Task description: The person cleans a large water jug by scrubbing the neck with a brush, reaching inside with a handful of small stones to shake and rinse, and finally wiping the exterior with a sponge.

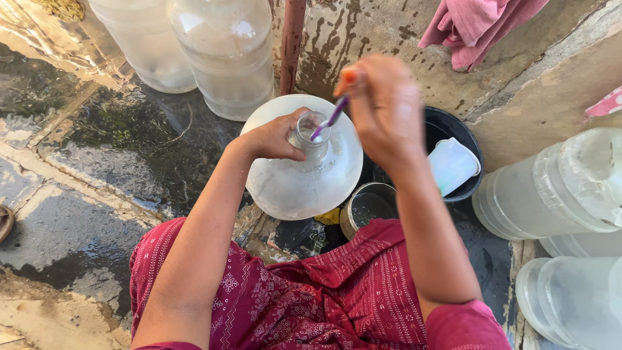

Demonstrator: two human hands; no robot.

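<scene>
Purple plastic shows in the right hand [387,107], whose grip is closed tight round the top of a thin brush handle [332,119]; an orange tip sticks out above the fingers. The handle's long axis slants from about 1 o'clock down to 7 o'clock, its lower end pointing into the mouth of a clear glass bottle [304,159]. The left hand [275,137] is curled shut round the bottle neck, thumb and fingers touching the glass just below the rim. The bottle stands upright, seen from above as a round pale dome, at the middle of the view on wet stone floor [97,155]. At 3 o'clock from it sits a black bucket [453,126] holding a tilted pale blue cup [452,165]; at 5 o'clock, touching the bottle's edge, is a small steel pot [369,207]. Two more clear bottles [194,45] stand at 11 o'clock, and others [557,194] lie on their sides at 4 o'clock. A rusty pipe [291,39] rises at 12 o'clock, with pink cloth [476,26] on the concrete ledge at 1 o'clock. No label shows on any bottle. Red patterned clothing [324,291] fills the 6 o'clock side.
</scene>
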